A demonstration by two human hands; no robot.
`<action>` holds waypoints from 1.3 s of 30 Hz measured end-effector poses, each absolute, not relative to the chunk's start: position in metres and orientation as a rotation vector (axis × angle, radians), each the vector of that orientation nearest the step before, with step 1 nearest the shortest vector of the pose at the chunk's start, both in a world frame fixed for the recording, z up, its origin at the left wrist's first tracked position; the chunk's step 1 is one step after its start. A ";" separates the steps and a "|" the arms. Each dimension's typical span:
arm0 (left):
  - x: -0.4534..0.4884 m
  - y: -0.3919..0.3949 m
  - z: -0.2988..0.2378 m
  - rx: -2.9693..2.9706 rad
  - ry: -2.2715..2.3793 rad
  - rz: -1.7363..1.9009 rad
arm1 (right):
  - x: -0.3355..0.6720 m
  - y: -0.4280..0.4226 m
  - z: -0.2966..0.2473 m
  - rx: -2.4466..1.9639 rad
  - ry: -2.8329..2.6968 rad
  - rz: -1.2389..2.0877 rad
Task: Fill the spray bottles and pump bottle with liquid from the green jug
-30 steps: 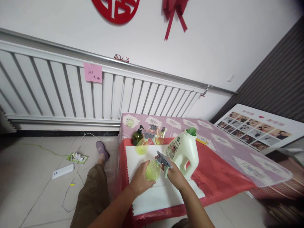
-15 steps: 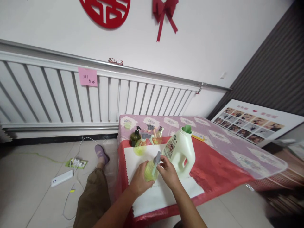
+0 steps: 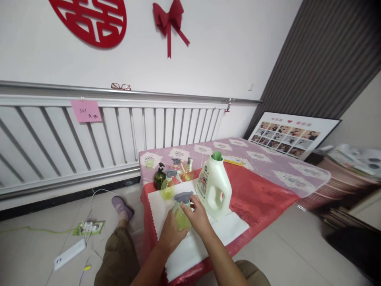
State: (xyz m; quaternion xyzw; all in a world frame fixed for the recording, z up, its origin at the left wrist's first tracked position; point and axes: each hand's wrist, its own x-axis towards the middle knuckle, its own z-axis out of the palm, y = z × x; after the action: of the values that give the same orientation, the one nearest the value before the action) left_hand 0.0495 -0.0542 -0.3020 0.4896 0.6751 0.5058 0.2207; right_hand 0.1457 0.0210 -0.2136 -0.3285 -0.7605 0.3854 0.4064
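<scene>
My left hand [image 3: 169, 235] is wrapped round the body of a yellow-green spray bottle [image 3: 180, 216] standing on a white cloth [image 3: 190, 238]. My right hand [image 3: 199, 214] grips the bottle's neck just under its grey trigger head [image 3: 183, 196], fingers closed. A large pale-green detergent jug [image 3: 214, 188] with an open green spout stands right beside my right hand. Behind the bottle stand another yellow spray bottle [image 3: 167, 187], a dark green pump bottle [image 3: 159, 178] and two small amber bottles [image 3: 186, 171].
The low table [image 3: 262, 194] carries a red cloth over a purple patterned one; a yellow flat item [image 3: 233, 161] lies behind the jug. A white radiator cover [image 3: 104, 131] lines the wall. A power strip [image 3: 69, 253] and cables lie on the floor at left. A photo board [image 3: 290, 134] leans at right.
The trigger head has turned round on the bottle under my right hand. My view has swung to the right, so everything sits further left in the picture.
</scene>
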 end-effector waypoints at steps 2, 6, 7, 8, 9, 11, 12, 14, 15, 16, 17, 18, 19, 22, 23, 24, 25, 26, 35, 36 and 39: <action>0.049 -0.054 -0.303 1.355 1.862 1.400 | 0.146 0.021 -0.214 -0.828 -1.922 0.984; 0.050 -0.054 -0.303 1.332 1.901 1.375 | 0.149 0.021 -0.212 -0.841 -1.908 0.994; 0.050 -0.054 -0.302 1.327 1.911 1.362 | 0.150 0.022 -0.211 -0.853 -1.896 0.989; 0.051 -0.054 -0.301 1.325 1.918 1.349 | 0.150 0.022 -0.210 -0.866 -1.883 0.981; 0.051 -0.055 -0.301 1.325 1.921 1.339 | 0.151 0.022 -0.208 -0.878 -1.873 0.971; 0.051 -0.055 -0.300 1.329 1.928 1.330 | 0.151 0.022 -0.205 -0.891 -1.867 0.949; 0.051 -0.055 -0.299 1.332 1.935 1.328 | 0.150 0.022 -0.203 -0.892 -1.871 0.938; 0.051 -0.054 -0.299 1.336 1.946 1.330 | 0.149 0.021 -0.200 -0.888 -1.881 0.914; 0.051 -0.054 -0.299 1.342 1.945 1.331 | 0.149 0.021 -0.199 -0.885 -1.885 0.904; 0.051 -0.054 -0.299 1.348 1.942 1.332 | 0.148 0.020 -0.199 -0.881 -1.889 0.895; 0.051 -0.053 -0.299 1.353 1.939 1.331 | 0.147 0.020 -0.198 -0.876 -1.892 0.890; 0.051 -0.053 -0.299 1.356 1.940 1.326 | 0.147 0.021 -0.198 -0.871 -1.895 0.887; 0.050 -0.053 -0.299 1.357 1.942 1.318 | 0.147 0.021 -0.197 -0.865 -1.898 0.886; 0.050 -0.054 -0.298 1.359 1.942 1.302 | 0.149 0.025 -0.197 -0.855 -1.896 0.898; 0.050 -0.054 -0.297 1.366 1.933 1.307 | 0.150 0.026 -0.197 -0.856 -1.892 0.907; 0.050 -0.054 -0.296 1.376 1.920 1.317 | 0.151 0.028 -0.197 -0.856 -1.888 0.920; 0.050 -0.054 -0.296 1.383 1.905 1.328 | 0.153 0.030 -0.198 -0.853 -1.886 0.940; 0.050 -0.055 -0.296 1.384 1.893 1.337 | 0.155 0.032 -0.198 -0.846 -1.888 0.967; 0.049 -0.054 -0.298 1.343 1.840 1.371 | 0.167 0.047 -0.197 -0.658 -1.985 1.301; 0.049 -0.054 -0.298 1.340 1.841 1.374 | 0.167 0.048 -0.197 -0.641 -1.999 1.321; 0.049 -0.054 -0.298 1.337 1.846 1.373 | 0.169 0.051 -0.195 -0.610 -2.043 1.350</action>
State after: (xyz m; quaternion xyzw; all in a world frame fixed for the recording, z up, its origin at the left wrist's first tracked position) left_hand 0.0492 -0.0538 -0.2980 0.4879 0.6739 0.5011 0.2381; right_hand 0.1687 0.0509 -0.1947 -0.2303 -0.7711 0.5098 0.3041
